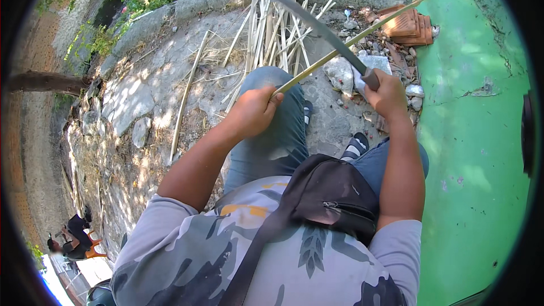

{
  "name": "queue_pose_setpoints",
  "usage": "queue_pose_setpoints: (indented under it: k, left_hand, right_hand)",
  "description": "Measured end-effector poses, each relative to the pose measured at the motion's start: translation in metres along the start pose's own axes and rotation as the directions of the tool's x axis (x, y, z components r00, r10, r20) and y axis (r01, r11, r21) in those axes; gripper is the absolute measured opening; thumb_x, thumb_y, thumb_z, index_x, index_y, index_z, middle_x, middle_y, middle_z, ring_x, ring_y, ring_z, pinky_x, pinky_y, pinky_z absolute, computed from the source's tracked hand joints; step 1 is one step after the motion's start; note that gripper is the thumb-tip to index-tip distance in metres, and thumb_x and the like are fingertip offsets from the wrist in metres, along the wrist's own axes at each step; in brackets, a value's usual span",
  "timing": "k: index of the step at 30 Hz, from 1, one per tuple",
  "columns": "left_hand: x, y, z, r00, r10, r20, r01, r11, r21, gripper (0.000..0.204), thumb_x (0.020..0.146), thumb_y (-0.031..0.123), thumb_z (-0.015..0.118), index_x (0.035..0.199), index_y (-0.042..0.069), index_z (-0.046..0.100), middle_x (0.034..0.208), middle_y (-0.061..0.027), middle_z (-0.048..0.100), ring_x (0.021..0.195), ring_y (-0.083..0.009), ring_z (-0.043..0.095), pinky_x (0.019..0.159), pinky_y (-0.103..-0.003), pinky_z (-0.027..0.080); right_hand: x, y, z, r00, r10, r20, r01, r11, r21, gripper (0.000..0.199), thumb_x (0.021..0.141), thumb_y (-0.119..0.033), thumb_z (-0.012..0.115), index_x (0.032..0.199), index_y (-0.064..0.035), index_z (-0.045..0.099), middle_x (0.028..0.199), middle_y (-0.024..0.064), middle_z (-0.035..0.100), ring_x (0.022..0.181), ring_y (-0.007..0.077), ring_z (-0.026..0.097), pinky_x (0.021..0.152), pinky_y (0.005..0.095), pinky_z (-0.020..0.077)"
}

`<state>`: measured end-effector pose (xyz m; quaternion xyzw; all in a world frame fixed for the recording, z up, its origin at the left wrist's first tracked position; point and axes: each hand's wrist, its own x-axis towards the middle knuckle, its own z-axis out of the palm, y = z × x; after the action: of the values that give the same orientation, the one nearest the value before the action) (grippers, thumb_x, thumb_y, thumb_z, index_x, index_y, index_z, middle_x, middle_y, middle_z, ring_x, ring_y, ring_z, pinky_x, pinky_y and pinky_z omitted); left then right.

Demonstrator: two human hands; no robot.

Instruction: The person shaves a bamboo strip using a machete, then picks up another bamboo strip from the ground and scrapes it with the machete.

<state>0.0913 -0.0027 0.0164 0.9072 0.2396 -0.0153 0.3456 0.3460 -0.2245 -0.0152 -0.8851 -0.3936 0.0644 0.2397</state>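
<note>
Fists do the work: the left hand (253, 112) clenches the near end of a long bamboo strip (362, 34) slanting toward two o'clock, while the right hand (387, 95) grips a curved machete (309, 20) crossing it.

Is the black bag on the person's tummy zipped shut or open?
Shut: the black fabric waist bag shows its zipper line closed, nothing poking out.

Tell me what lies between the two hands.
In the head view, between the left hand and right hand: bare rocky ground, with a pale stone.
</note>
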Motion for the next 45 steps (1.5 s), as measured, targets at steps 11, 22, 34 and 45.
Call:
queue_pose_setpoints:
  k: [11, 22, 34, 45]
  left_hand:
    - [0.0, 0.012, 0.002, 1.0, -0.005, -0.012, 0.007, 0.993, 0.115, 0.033, 0.105, 0.03, 0.053, 0.094, 0.0, 0.06, 0.079, -0.0257, 0.063, 0.079, -0.0466, 0.063, 0.07, -0.052, 0.046]
    - [0.004, 0.003, 0.004, 1.0, 0.015, 0.02, -0.017, 0.995, 0.094, 0.033, 0.105, 0.03, 0.051, 0.097, 0.0, 0.063, 0.08, -0.0236, 0.064, 0.078, -0.044, 0.063, 0.07, -0.05, 0.047]
    - [0.004, 0.004, 0.003, 1.0, 0.003, 0.019, -0.003, 1.0, -0.019, 0.032, 0.106, 0.028, 0.052, 0.094, -0.001, 0.06, 0.074, -0.0228, 0.062, 0.069, -0.0405, 0.061, 0.065, -0.048, 0.047]
    - [0.008, -0.008, 0.0, 0.999, 0.028, 0.046, -0.027, 0.999, -0.022, 0.039, 0.109, 0.035, 0.047, 0.1, 0.001, 0.065, 0.07, -0.0116, 0.059, 0.067, -0.02, 0.056, 0.065, -0.038, 0.046]
  right_hand:
    - [-0.006, -0.026, 0.004, 0.994, 0.01, 0.109, 0.013, 0.977, -0.212, 0.02, 0.086, -0.029, 0.068, 0.097, -0.0113, 0.068, 0.088, 0.0177, 0.073, 0.09, 0.0398, 0.07, 0.079, 0.0494, 0.0558]
    - [-0.002, -0.004, -0.008, 0.984, 0.177, 0.033, -0.18, 0.979, 0.092, 0.028, 0.084, -0.026, 0.068, 0.108, -0.0119, 0.069, 0.094, 0.0197, 0.073, 0.092, 0.0402, 0.07, 0.08, 0.0481, 0.0543]
    - [0.0, 0.027, -0.008, 0.968, 0.201, -0.153, -0.182, 0.975, 0.128, 0.026, 0.084, -0.027, 0.068, 0.105, -0.0126, 0.071, 0.088, 0.0186, 0.073, 0.086, 0.0383, 0.071, 0.077, 0.047, 0.0564]
    - [0.008, 0.031, -0.006, 0.97, 0.149, -0.192, -0.132, 0.986, 0.099, 0.023, 0.081, -0.027, 0.069, 0.096, -0.0087, 0.067, 0.084, 0.0213, 0.071, 0.082, 0.0407, 0.07, 0.074, 0.0504, 0.0555]
